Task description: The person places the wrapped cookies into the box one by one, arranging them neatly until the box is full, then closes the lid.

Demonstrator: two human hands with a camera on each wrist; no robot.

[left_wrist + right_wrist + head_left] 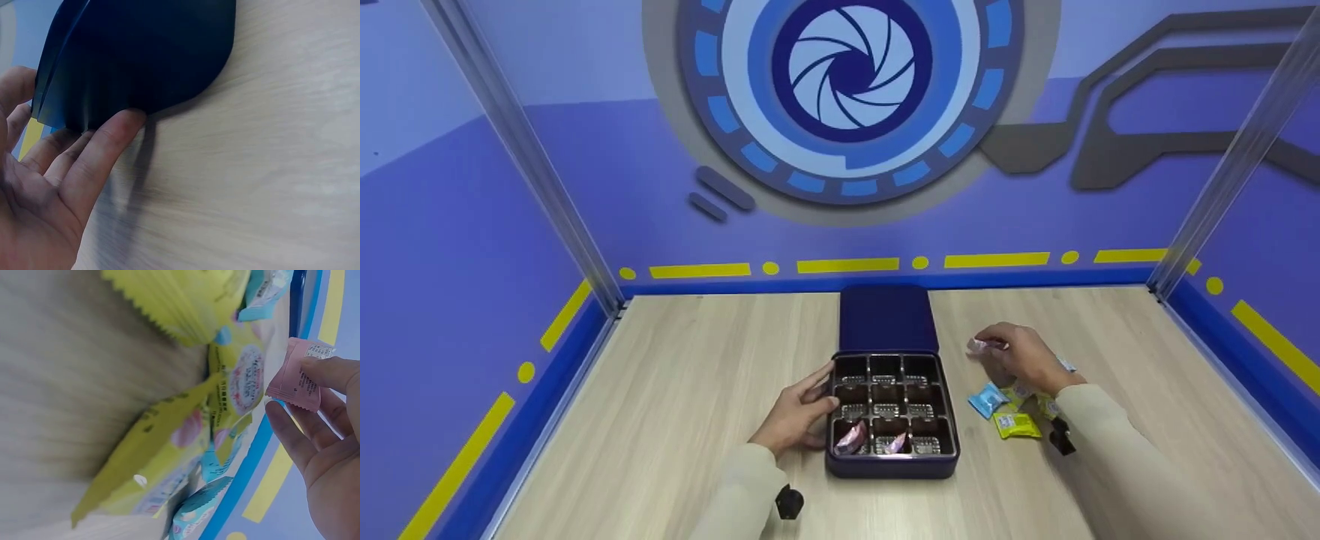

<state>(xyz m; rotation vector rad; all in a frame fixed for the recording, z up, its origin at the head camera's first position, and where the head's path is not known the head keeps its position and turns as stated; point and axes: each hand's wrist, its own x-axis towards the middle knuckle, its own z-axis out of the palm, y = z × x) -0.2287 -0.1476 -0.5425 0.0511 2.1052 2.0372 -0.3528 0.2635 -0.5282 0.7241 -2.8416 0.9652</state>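
Note:
A dark blue tin box (892,469) stands with its lid laid back behind it, a divided tray inside. My left hand (793,412) holds its left side, thumb at the rim and fingers along the outer wall; the left wrist view shows fingertips against that dark wall (140,56). One pink candy packet (851,437) sits in the front-left compartment, another pink packet (897,444) in the front-middle one. To the right of the box, my right hand (1024,356) pinches a pink candy packet (298,374) between thumb and fingers, above the table.
Yellow candy packets (1018,426) and blue candy packets (988,401) lie in a loose pile right of the box, partly under my right forearm. The open lid (889,319) reaches back towards the printed wall (720,247). Panels with metal posts stand at both sides of the wooden table (697,360).

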